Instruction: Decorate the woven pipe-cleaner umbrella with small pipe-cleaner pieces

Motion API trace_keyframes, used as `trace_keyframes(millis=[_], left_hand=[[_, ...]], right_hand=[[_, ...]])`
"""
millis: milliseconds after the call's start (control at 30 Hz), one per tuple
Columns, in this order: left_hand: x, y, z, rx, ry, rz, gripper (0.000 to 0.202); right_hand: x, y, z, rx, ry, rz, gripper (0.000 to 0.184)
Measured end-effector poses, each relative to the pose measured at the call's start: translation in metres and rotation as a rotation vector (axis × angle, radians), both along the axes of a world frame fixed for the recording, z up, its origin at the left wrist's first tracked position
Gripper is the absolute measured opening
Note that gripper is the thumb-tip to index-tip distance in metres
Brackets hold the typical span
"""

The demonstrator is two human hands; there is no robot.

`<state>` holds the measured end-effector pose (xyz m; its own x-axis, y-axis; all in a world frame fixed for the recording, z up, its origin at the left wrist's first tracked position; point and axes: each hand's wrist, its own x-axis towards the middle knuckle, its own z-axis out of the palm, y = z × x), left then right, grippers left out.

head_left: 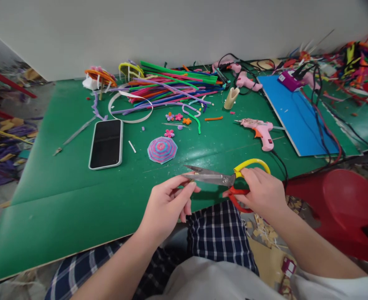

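Note:
My right hand (pixel 262 193) grips the yellow and red handles of a pair of scissors (pixel 217 178), blades slightly apart and pointing left over the near edge of the green table (pixel 62 196). My left hand (pixel 168 204) is closed in a pinch right at the blade tips; whatever it holds is too small to make out. A round pink and blue woven disc (pixel 162 150) lies on the table just beyond my hands.
A phone (pixel 106 143) lies face up at the left. A pile of coloured pipe cleaners (pixel 171 85) sits at the back. A pink glue gun (pixel 260 131), a blue board (pixel 296 112) and cables lie to the right. A red stool (pixel 343 208) stands beside my right arm.

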<state>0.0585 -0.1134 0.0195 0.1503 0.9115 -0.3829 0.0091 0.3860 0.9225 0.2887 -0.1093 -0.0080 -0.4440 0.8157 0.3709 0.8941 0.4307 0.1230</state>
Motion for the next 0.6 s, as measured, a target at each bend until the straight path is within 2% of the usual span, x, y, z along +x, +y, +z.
trace_keyframes(millis=[267,467,600], left_hand=[[0.0018,-0.0004,-0.0026,-0.005,0.007,0.059,0.029],[0.0002,-0.0004,-0.0040,0.032,0.005,0.071,0.033],[-0.0003,-0.0016,-0.0041,0.035,0.003,0.062,0.033]], right_hand=[[0.0001,-0.0020,-0.0074,0.016,0.067,-0.014,0.031],[0.0053,-0.0025,-0.0043,-0.225,0.215,-0.153,0.044],[0.0044,-0.0004,-0.0050,-0.261,0.138,-0.050,0.055]])
